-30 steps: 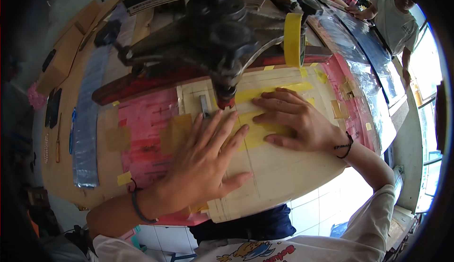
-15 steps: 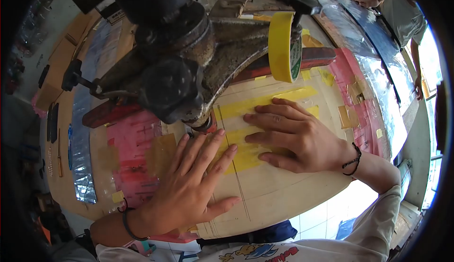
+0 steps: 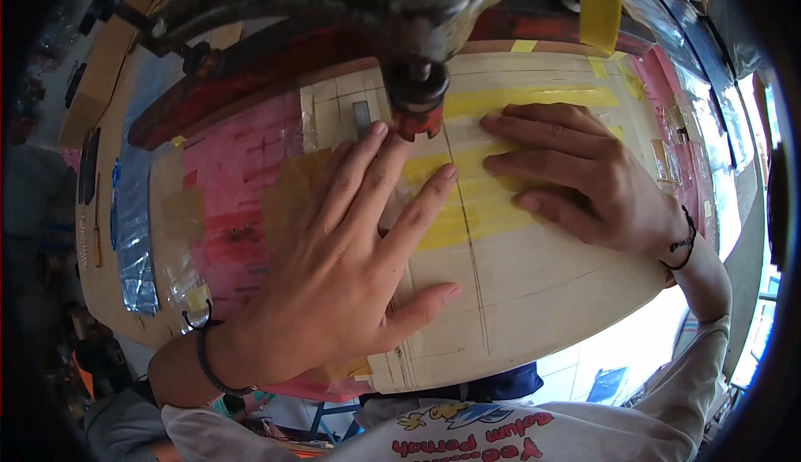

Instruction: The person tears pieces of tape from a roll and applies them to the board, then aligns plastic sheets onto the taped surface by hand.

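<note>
My left hand [image 3: 342, 245] lies on a pale board [image 3: 551, 295], fingers spread and nothing held. Its fingertips are near a red, notched metal tip [image 3: 415, 120] below a heavy dark metal fixture [image 3: 417, 11]. To the right, my right hand [image 3: 584, 170] rests with fingers apart and slightly bent over strips of yellow tape [image 3: 542, 99] stuck on the board. Dark pencil lines run down the board between my hands. A small grey strip [image 3: 361, 118] shows just above my left fingertips. What lies under both palms is hidden.
A long red bar [image 3: 250, 74] crosses behind the hands. A yellow tape roll [image 3: 599, 3] hangs from the fixture. Pink stained sheeting [image 3: 234, 203] lies at left, near a blue plastic-wrapped strip [image 3: 136, 237]. Another person [image 3: 734, 28] is partly visible at upper right.
The view has shifted closer, and the metal fixture and tape roll now sit higher in it. Both hands remain on the board, fingers apart; my right hand appears farther right.
</note>
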Motion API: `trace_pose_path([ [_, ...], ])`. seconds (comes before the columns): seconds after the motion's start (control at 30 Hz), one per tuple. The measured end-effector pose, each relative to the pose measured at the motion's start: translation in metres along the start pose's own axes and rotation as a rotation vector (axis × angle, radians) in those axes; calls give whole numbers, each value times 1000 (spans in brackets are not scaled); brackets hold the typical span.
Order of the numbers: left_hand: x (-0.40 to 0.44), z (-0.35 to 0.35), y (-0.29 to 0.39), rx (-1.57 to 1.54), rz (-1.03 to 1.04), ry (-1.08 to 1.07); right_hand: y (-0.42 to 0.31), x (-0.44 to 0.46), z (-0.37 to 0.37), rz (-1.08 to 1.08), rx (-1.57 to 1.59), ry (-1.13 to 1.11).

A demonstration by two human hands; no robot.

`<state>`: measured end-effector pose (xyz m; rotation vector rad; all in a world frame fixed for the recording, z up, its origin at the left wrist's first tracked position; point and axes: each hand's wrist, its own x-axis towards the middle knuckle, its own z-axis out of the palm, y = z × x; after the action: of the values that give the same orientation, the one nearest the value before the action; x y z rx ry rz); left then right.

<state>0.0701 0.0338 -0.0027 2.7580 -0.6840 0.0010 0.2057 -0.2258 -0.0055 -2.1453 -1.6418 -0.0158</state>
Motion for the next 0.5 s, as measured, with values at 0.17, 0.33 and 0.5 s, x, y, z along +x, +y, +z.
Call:
trace_pose_path([
  [0.17, 0, 1, -2, -12, -20, 25, -9, 9, -5, 27, -37, -61],
  [0.33, 2, -1, -7, 31, -38, 29, -4, 16, 4, 51, -106, -39],
  [0.5, 2, -1, -10, 21, -54, 34, -6, 15, 6, 91, -103, -19],
])
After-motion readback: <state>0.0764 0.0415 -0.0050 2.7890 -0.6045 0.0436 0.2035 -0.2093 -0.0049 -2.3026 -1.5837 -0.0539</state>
